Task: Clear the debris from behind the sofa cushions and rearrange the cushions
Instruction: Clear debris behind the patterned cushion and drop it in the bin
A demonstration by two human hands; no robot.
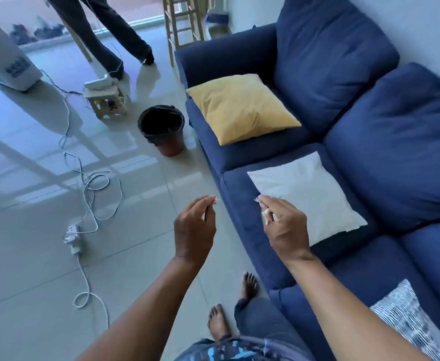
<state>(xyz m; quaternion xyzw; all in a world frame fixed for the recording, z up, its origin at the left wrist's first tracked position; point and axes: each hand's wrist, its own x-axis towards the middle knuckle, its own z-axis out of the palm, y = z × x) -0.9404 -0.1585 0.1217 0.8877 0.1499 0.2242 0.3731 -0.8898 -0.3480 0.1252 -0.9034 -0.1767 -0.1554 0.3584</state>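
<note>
On the seat of the blue sofa [260, 246], seen from the head camera, three loose cushions lie flat. The yellow cushion [242, 108] rests on the far seat, near the armrest, creased at its centre. The white cushion [307, 196] lies on the middle seat, one corner pointing toward the seat's front edge. A striped cushion [409, 321], grey and white, sits on the nearest seat at the lower right edge of the frame. The big blue back cushions [396, 142] stand upright against the wall behind them.

The left hand [194, 227] hangs over the floor tiles, its fingertips pinched on a small pale scrap [215, 200]. The right hand [285, 225] hovers above the front edge of the middle seat, just beside the white cushion's corner, fingers closed on whitish bits of debris [266, 213]; these look like torn paper, though they are too small to be sure.

A bin [163, 131] with a black liner stands on the floor just beside the sofa's far front corner, well apart from both hands. White cables [88, 188] trail across the tiles to a power strip [73, 238]. Further off are a small stool [107, 100] and another person's legs [114, 35].
</note>
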